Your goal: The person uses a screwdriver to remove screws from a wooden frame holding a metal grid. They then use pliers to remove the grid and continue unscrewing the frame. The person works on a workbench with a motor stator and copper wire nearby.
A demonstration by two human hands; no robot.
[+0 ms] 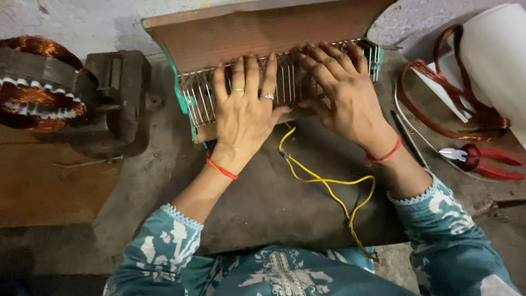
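A teal-framed appliance with a metal wire grille [200, 98] and a brown panel on top lies on the workbench in front of me. My left hand [244, 112] rests flat on the grille, fingers spread, with rings on two fingers and a red thread at the wrist. My right hand [342, 96] lies beside it, fingers curled onto the grille wires at the right end. Yellow wires [329, 183] run from under the appliance toward me across the dark bench top [274, 203].
A copper-wound motor stator [33, 82] and a dark metal vise [118, 90] sit at the left. Red-handled pliers [482, 159], a loop of reddish copper wire [438, 93] and a white sheet [493, 49] lie at the right.
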